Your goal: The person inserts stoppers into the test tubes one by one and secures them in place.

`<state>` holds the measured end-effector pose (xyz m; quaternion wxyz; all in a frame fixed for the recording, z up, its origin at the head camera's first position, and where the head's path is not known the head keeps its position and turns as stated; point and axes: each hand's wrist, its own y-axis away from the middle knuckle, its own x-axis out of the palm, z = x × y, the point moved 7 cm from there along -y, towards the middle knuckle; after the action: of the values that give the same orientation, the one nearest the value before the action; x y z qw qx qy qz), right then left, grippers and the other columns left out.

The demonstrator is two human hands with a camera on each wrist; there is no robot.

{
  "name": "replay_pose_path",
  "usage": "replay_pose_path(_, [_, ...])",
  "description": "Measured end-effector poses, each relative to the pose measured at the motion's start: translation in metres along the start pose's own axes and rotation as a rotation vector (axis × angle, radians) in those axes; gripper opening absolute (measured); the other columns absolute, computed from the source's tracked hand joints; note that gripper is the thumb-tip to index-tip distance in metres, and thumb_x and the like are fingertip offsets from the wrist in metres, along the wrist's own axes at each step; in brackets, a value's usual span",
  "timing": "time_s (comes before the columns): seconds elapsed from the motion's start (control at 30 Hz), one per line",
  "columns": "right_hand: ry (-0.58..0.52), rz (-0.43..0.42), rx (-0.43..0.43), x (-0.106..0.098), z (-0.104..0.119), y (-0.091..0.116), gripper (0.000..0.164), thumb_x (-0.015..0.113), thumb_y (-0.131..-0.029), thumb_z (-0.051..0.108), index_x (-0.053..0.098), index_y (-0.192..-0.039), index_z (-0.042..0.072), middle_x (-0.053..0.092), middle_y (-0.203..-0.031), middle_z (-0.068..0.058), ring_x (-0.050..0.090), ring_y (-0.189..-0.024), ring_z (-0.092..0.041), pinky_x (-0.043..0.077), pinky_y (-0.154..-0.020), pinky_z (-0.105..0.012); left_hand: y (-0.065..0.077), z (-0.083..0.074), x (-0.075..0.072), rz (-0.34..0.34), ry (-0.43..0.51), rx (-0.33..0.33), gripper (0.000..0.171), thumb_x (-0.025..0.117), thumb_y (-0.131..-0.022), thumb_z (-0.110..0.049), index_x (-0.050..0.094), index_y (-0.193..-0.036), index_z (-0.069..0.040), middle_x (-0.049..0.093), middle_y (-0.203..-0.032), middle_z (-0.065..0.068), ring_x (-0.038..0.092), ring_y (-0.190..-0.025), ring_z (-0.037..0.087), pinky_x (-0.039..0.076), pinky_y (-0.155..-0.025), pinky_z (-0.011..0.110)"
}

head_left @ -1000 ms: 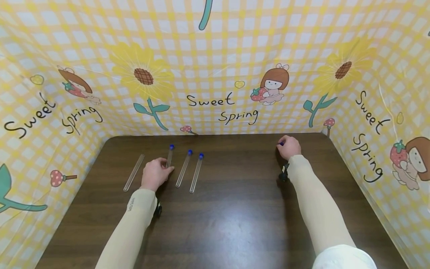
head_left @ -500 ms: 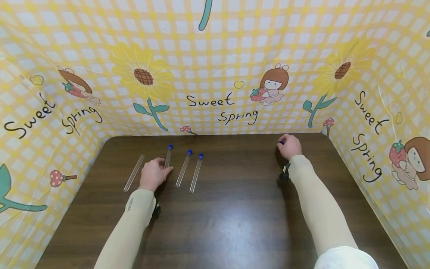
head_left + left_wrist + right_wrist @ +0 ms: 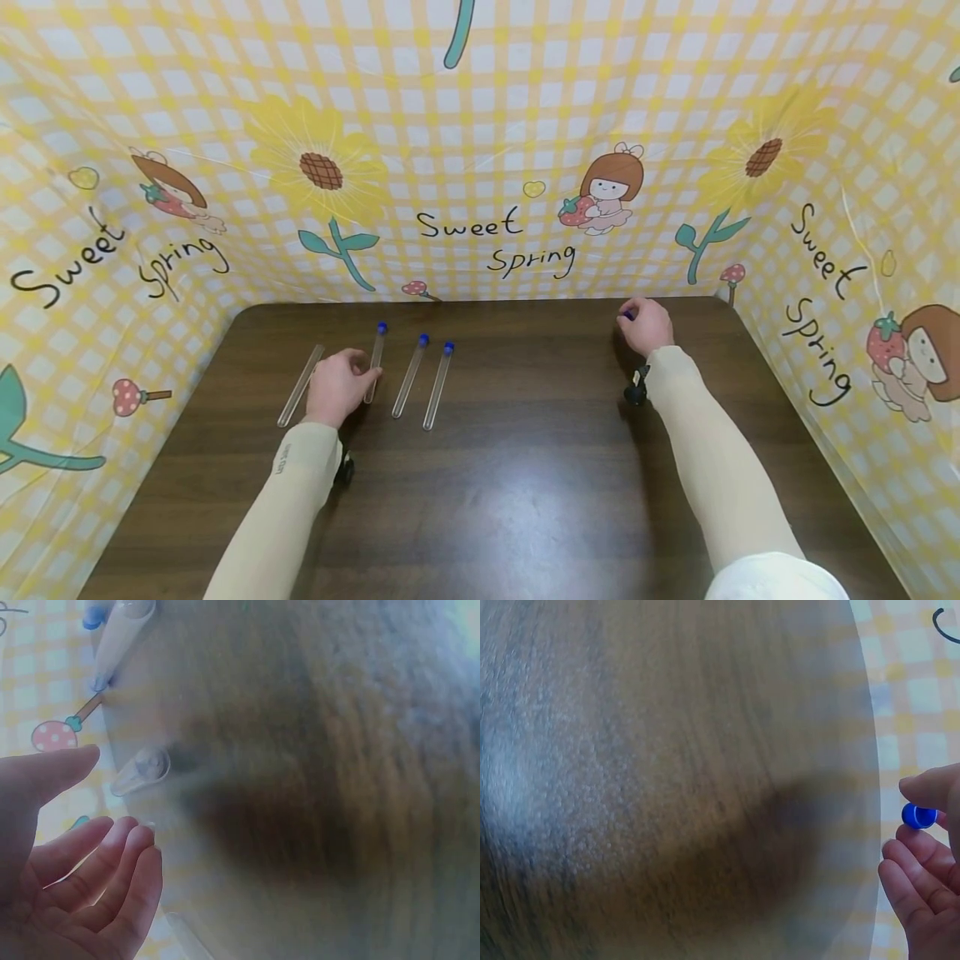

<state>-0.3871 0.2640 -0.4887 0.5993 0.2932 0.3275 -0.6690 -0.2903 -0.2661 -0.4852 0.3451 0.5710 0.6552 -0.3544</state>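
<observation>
In the head view my left hand (image 3: 341, 387) hovers at the left, thumb and fingers apart. Just beside its thumb, a clear test tube (image 3: 378, 352) with a blue cap lies on the table. The left wrist view shows a gap between thumb and loosely bent fingers, with a capped tube's end (image 3: 150, 766) beyond them. To this hand's left lies a test tube without a cap (image 3: 296, 395). Far to the right, my right hand (image 3: 648, 327) pinches a small blue cap (image 3: 919, 817) between thumb and fingers. The cap's hollow side shows in the right wrist view.
Two more blue-capped test tubes, one nearer (image 3: 410, 382) and one farther right (image 3: 438, 388), lie right of the left hand. The dark wooden table (image 3: 517, 467) ends at the back against a yellow checked cloth (image 3: 465, 167), which also rises at both sides.
My left hand has let go of the capped test tube and drawn slightly left, uncovering the tube's lower end. My right hand stays nearly still with the cap.
</observation>
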Motion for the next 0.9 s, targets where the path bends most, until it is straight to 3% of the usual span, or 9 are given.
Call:
replay_pose_path(0.33, [-0.045,-0.036,-0.027,-0.003,0.005,0.002,0.018,0.064,-0.1,0.016,0.067,-0.112,0.002,0.065,-0.102,-0.019,0.059,-0.093,-0.037,0.047,-0.085,-0.053,0.005,0.002,-0.01,-0.054,0.011,0.02,0.052,0.073,-0.094,-0.029,0.061,-0.131,0.006,0.068,-0.101,0.02,0.064,-0.093,0.037,0.05,-0.082,0.054])
replay_pose_path(0.7, [-0.102,-0.044,-0.015,-0.005,0.008,0.005,0.022,0.063,-0.102,0.018,0.066,-0.117,0.002,0.066,-0.117,-0.022,0.059,-0.103,-0.038,0.047,-0.09,-0.054,0.013,0.02,-0.017,-0.069,0.014,-0.005,0.055,0.072,-0.096,-0.03,0.058,-0.136,0.004,0.066,-0.114,0.024,0.063,-0.102,0.043,0.048,-0.084,0.058])
replay_pose_path(0.9, [-0.136,-0.055,-0.029,-0.006,0.012,0.007,0.026,0.063,-0.102,0.02,0.066,-0.119,0.0,0.067,-0.116,-0.022,0.06,-0.105,-0.038,0.048,-0.091,-0.053,0.015,0.022,-0.02,-0.12,0.023,0.015,0.053,0.074,-0.094,-0.027,0.059,-0.135,0.004,0.064,-0.119,0.026,0.06,-0.108,0.044,0.046,-0.089,0.06])
